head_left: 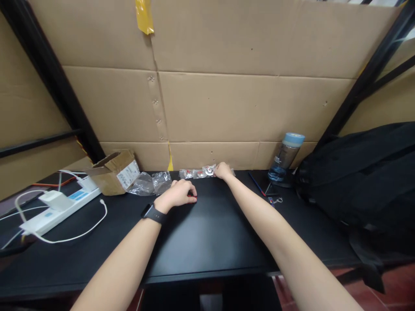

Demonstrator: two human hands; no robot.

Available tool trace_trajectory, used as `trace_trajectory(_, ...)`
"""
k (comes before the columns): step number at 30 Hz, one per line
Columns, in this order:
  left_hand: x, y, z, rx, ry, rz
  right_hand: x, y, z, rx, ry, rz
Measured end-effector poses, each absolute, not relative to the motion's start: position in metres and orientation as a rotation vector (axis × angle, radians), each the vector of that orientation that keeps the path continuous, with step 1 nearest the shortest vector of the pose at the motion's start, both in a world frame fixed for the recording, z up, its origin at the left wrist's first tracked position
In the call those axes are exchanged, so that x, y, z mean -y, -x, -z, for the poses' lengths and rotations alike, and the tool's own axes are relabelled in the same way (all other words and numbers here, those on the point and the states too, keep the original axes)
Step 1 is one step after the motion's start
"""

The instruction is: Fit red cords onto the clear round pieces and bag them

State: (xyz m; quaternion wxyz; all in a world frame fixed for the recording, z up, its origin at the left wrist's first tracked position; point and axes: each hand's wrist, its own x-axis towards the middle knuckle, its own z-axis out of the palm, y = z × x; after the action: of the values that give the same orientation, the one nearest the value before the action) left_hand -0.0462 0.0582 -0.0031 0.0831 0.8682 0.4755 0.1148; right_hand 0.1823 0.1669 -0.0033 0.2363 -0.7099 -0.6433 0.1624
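Small clear packets [200,173] with red and silver round pieces lie in a row at the back of the black table [207,242], against the cardboard. My right hand [223,170] reaches to the right end of this row, its fingers closed at a packet. Wearing a dark watch [153,213] on the wrist, my left hand [181,193] rests on the table in front of the row. Its fingers are curled around something small and red, only partly visible. Crumpled clear plastic bags [151,183] lie just left of my left hand.
An open cardboard box [113,172] and a white power strip [61,211] with cables stand at the left. At the right are a blue-lidded bottle [285,157], a pen [257,184], a keychain [275,201] and a large black backpack [363,177].
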Motion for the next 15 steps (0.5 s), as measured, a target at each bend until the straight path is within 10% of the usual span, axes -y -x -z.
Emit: trace_trajectory(15,-0.061,0.043,0.006,-1.502,-2.516,-0.393,-0.098,-0.312,-0.010,2.292,1.600,-0.625)
